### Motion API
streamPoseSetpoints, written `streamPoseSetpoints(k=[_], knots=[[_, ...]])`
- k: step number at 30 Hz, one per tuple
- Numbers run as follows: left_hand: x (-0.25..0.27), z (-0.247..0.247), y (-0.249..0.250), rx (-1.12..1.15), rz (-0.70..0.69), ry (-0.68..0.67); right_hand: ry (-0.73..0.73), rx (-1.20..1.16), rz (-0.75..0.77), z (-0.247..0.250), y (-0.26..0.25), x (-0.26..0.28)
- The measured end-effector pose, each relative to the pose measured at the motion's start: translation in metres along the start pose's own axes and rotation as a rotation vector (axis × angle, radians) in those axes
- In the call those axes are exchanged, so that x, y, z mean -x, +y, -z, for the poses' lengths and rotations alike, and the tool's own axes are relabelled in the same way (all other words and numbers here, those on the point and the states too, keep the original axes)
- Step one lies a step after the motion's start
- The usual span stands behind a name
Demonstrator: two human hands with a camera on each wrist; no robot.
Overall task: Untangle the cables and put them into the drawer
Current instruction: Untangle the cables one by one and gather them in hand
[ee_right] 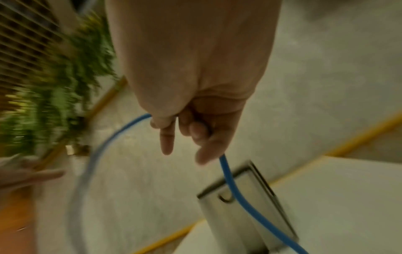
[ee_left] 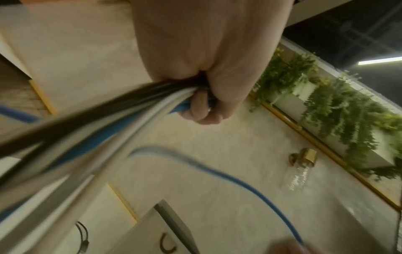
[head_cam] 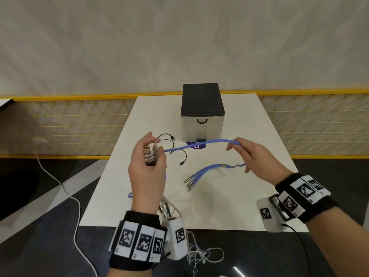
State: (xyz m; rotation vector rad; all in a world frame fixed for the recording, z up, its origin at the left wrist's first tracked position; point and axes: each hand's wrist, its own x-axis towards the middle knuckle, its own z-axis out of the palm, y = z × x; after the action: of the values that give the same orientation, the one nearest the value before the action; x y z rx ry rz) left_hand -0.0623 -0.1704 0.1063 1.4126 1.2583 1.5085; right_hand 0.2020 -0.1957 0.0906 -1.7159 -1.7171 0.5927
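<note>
A white table (head_cam: pixel 199 206) is standing before a yellow mesh fence (head_cam: pixel 60 124) and pale wall, carrying a shut drawer box (head_cam: pixel 202 116) and a black cable (head_cam: pixel 175 148). The left hand (head_cam: pixel 146 166) is gripping a bundle of cables (ee_left: pixel 91 137), fingers curled round it above the table. The right hand (head_cam: pixel 255 156) is pinching the blue cable (head_cam: pixel 199 143) stretched between both hands.

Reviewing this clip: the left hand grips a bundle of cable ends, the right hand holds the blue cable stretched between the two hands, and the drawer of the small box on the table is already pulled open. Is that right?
Not quite. The drawer is closed: in the head view its front sits flush with the box, handle facing the person. The rest holds: the left hand grips the bundle of cable ends, and the right hand holds the blue cable stretched between both hands.
</note>
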Motion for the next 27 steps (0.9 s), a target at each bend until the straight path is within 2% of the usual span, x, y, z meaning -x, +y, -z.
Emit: streamPoseSetpoints(k=[1,3,5,7,11,16,19,21,25,27], knots=[[0.005,-0.005,0.004,-0.008,-0.066,-0.029,-0.012,0.080,0.068,0.002,-0.012,-0.002],[0.015,-0.016,0.015,-0.026,-0.184,-0.181,-0.042,0.250,0.169,0.004,-0.036,-0.003],[0.021,-0.027,0.025,-0.068,-0.186,-0.401,-0.026,0.299,0.253,0.004,-0.058,-0.001],[0.023,-0.035,0.029,-0.090,-0.157,-0.524,0.015,0.208,0.321,0.007,-0.072,0.003],[0.024,-0.033,0.033,-0.019,-0.165,-0.424,0.024,0.062,0.281,0.003,-0.060,0.010],[0.012,-0.013,0.043,0.121,-0.177,-0.175,-0.247,0.112,0.040,-0.037,0.014,0.031],[0.010,-0.002,0.044,0.116,-0.185,-0.128,-0.291,0.147,-0.033,-0.060,0.045,0.047],[0.013,0.001,0.043,0.095,-0.178,-0.115,-0.321,0.133,-0.078,-0.070,0.050,0.052],[0.018,0.008,0.040,0.073,-0.141,-0.094,-0.425,-0.074,-0.225,-0.077,0.035,0.060],[0.021,0.012,0.039,0.066,-0.119,-0.082,-0.479,-0.146,-0.252,-0.083,0.026,0.067]])
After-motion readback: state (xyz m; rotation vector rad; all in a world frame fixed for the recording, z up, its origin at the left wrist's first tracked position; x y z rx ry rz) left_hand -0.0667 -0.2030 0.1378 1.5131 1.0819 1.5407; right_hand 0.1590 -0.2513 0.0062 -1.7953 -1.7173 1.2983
